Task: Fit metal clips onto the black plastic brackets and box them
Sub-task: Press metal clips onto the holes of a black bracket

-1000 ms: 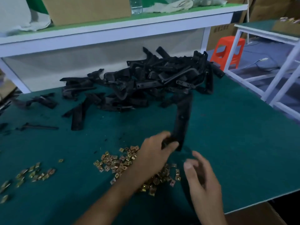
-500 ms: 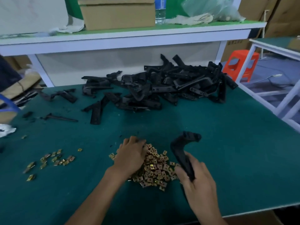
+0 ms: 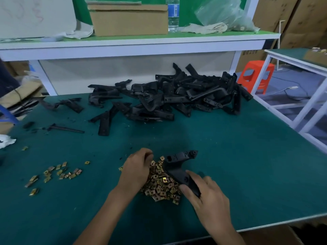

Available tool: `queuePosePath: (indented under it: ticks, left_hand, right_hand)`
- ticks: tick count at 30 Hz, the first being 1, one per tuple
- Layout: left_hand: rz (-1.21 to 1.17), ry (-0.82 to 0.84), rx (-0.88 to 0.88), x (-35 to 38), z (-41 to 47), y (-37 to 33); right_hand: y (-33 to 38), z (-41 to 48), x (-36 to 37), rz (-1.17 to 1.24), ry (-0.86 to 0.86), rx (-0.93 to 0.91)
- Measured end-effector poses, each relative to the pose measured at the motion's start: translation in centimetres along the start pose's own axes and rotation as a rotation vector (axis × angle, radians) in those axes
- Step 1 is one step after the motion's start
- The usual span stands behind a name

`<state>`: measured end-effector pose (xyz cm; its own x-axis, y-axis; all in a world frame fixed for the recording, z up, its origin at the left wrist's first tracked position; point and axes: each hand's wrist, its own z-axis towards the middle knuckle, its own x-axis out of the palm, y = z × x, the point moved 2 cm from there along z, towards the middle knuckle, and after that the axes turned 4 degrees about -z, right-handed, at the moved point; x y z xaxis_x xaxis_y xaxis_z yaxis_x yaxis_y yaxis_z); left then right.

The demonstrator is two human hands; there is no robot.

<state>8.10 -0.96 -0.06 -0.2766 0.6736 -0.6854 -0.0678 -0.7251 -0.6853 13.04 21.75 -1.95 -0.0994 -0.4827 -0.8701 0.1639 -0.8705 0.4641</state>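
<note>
Right hand (image 3: 208, 197) is clamping the lower end of a black bracket (image 3: 177, 167), which the left hand (image 3: 137, 167) was holding a second ago. That hand is now digging, fingers curled, into the metal clips (image 3: 161, 188) piled near the front edge of the surface (image 3: 230, 156). Whether it is pinching one, I cannot tell. Fitting is probably coming next.

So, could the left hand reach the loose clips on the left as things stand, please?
Probably yes: the left hand is at the clip pile, and only bare mat lies between it and the loose clips.
</note>
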Motion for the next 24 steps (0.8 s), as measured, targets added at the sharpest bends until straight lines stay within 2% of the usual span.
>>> queuePosePath:
  ticks: [4, 13, 19, 24]
  left_hand:
    - [-0.074, 0.004, -0.056, -0.2, -1.1, 0.7]
    - [-0.137, -0.166, -0.089, 1.2, -4.3, 1.9]
    - [0.018, -0.327, 0.118, 1.3, -4.9, 2.2]
    - [-0.185, -0.308, 0.014, 1.3, -5.0, 2.3]
  right_hand:
    - [0.0, 0.0, 0.2, -0.011, -0.016, -0.011]
    - [-0.2, 0.2, 0.7, -0.063, -0.063, -0.037]
    - [-0.2, 0.3, 0.8, -0.112, -0.005, -0.034]
    - [-0.2, 0.6, 0.9, -0.095, -0.031, -0.02]
